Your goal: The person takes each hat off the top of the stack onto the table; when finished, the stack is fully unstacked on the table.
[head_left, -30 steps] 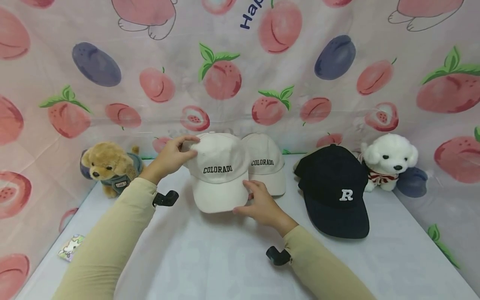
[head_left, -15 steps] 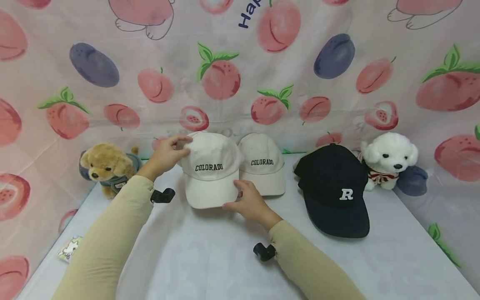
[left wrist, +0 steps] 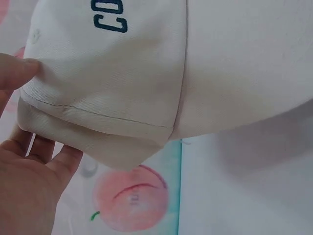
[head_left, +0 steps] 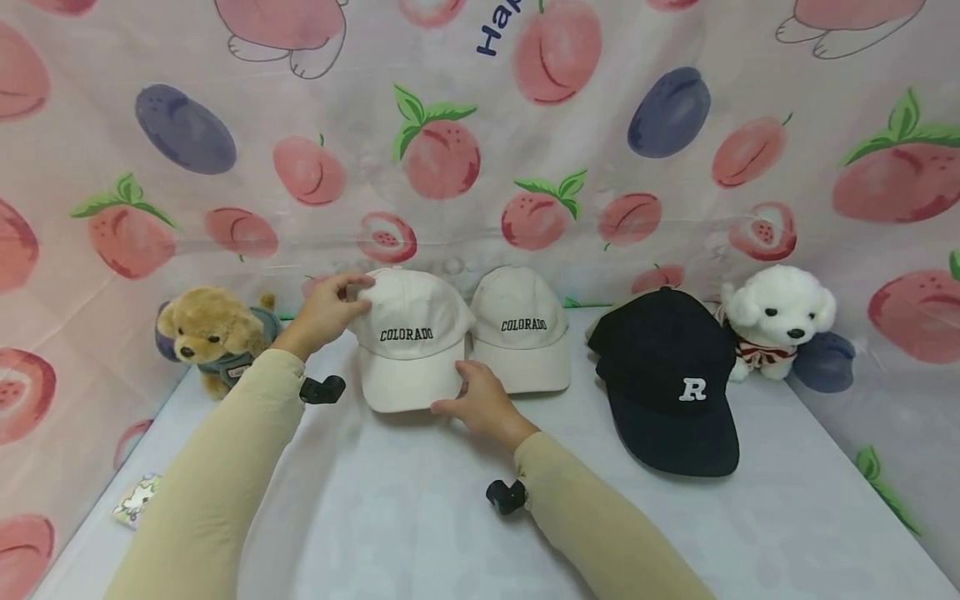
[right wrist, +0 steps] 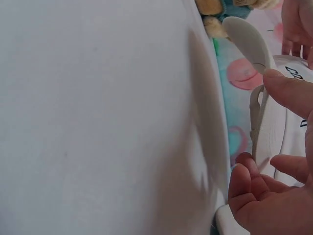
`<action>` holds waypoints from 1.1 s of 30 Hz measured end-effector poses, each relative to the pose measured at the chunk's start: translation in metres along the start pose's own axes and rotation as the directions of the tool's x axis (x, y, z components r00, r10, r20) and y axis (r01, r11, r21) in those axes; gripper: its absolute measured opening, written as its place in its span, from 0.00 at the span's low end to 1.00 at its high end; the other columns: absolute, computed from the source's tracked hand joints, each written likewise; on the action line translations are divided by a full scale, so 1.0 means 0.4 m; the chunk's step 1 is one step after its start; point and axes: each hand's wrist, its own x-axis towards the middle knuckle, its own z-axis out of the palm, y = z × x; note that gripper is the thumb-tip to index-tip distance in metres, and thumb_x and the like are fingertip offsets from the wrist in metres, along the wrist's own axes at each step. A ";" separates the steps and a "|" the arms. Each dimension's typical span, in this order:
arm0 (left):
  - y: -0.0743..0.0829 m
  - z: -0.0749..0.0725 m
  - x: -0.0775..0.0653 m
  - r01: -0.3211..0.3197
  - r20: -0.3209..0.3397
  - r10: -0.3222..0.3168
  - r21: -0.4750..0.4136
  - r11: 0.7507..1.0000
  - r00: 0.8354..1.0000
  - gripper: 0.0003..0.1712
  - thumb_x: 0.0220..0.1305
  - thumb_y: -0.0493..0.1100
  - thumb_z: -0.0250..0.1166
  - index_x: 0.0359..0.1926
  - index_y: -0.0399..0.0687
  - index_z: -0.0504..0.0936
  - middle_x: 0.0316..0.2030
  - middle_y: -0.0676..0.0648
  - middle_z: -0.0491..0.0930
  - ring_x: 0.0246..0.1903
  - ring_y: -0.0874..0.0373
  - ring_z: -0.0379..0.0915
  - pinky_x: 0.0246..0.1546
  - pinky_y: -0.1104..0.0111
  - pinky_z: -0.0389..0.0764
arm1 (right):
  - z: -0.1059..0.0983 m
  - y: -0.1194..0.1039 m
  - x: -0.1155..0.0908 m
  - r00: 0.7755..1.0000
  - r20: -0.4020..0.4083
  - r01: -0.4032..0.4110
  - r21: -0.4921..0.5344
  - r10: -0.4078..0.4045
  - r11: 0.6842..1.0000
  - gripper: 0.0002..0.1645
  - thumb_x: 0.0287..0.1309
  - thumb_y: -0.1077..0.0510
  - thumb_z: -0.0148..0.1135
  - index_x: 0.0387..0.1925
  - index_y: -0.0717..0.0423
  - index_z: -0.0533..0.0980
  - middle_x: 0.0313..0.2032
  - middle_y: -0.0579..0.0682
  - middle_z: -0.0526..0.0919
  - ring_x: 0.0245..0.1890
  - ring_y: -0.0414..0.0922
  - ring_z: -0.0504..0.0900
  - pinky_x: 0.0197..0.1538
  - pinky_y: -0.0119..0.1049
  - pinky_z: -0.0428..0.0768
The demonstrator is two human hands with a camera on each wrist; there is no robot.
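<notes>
Held cap: far side, left of centre, just beside the second cap.
Left hand: pinches crown's left edge.
Right hand: pinches brim's right edge.
Room: white table stretches near; narrow gap before black cap.

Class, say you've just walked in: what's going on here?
A person's left hand holds the crown of a white cap, while the right hand holds its brim. From the head view, a similar cap sits just to its right, with a black cap farther right. A toy dog stands at either side, one brown, one white.
</notes>
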 end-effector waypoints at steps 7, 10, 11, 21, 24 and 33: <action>-0.014 0.001 0.009 0.028 0.003 -0.028 0.002 1.000 1.000 0.22 0.70 0.35 0.59 0.63 0.36 0.74 0.65 0.32 0.65 0.56 0.44 0.62 0.54 0.53 0.70 | 0.023 0.008 0.022 1.000 0.024 0.008 -0.047 -0.006 0.999 0.49 0.51 0.52 0.77 0.67 0.73 0.65 0.37 0.53 0.75 0.36 0.44 0.72 0.43 0.38 0.73; -0.016 0.002 0.012 0.037 0.003 -0.037 0.004 0.999 0.999 0.21 0.70 0.35 0.58 0.63 0.35 0.74 0.66 0.32 0.65 0.57 0.44 0.61 0.55 0.53 0.70 | 0.028 0.006 0.028 0.999 0.033 -0.007 -0.039 0.008 0.999 0.49 0.52 0.53 0.77 0.68 0.73 0.64 0.36 0.54 0.76 0.36 0.46 0.74 0.42 0.39 0.75; -0.018 0.002 0.013 0.040 0.002 -0.040 0.002 0.999 0.999 0.21 0.70 0.35 0.58 0.63 0.35 0.74 0.65 0.33 0.65 0.57 0.44 0.61 0.55 0.53 0.70 | 0.029 0.005 0.030 0.999 0.037 -0.009 -0.036 0.010 0.999 0.49 0.52 0.53 0.77 0.68 0.73 0.64 0.37 0.55 0.77 0.37 0.48 0.75 0.44 0.40 0.75; -0.032 0.010 0.029 0.039 -0.016 -0.038 0.015 0.999 0.999 0.22 0.70 0.34 0.59 0.63 0.36 0.74 0.59 0.34 0.67 0.51 0.46 0.61 0.50 0.58 0.69 | 0.042 0.008 0.055 0.998 0.042 -0.049 -0.062 0.051 0.997 0.50 0.54 0.52 0.76 0.69 0.73 0.62 0.69 0.67 0.65 0.71 0.58 0.62 0.71 0.46 0.60; -0.036 0.011 0.032 0.039 -0.015 -0.039 0.012 0.999 0.999 0.21 0.70 0.34 0.59 0.63 0.35 0.74 0.58 0.33 0.68 0.51 0.46 0.62 0.51 0.57 0.68 | 0.043 0.010 0.060 0.997 0.043 -0.054 -0.072 0.057 0.996 0.50 0.54 0.52 0.76 0.69 0.73 0.62 0.68 0.67 0.66 0.70 0.59 0.62 0.71 0.46 0.61; -0.048 0.017 0.040 0.051 -0.014 -0.051 0.021 0.998 0.999 0.22 0.69 0.34 0.59 0.62 0.35 0.75 0.69 0.33 0.62 0.66 0.42 0.58 0.65 0.51 0.62 | 0.046 0.011 0.069 0.996 0.040 -0.075 -0.086 0.078 0.994 0.49 0.54 0.52 0.74 0.69 0.71 0.63 0.67 0.65 0.68 0.69 0.58 0.65 0.70 0.46 0.62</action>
